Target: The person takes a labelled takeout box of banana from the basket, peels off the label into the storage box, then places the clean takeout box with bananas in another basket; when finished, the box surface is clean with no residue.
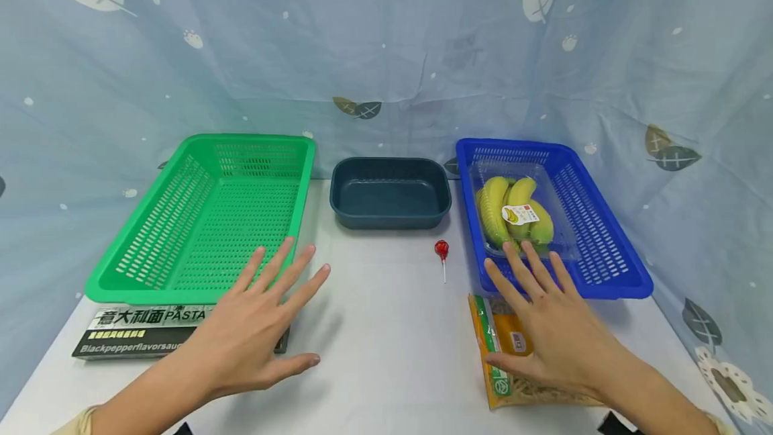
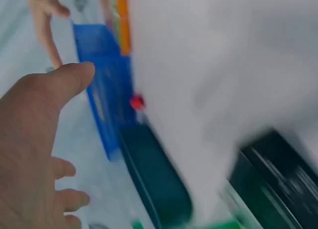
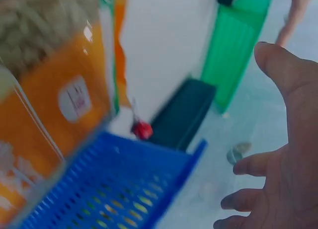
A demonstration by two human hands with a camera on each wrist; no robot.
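Pasta box, top line: Chinese characters followed by "PASTA", white on black.
Pasta box, middle line: a green strip of small Chinese characters, too small to read.
Pasta box, bottom line: "Blackpepperflavorsauc", the rest was hidden under the left hand.
Banana tag: a small banana drawing and a red mark; its print was too small to read.
Orange bag: a white label and a round green sign; nothing on them could be read.
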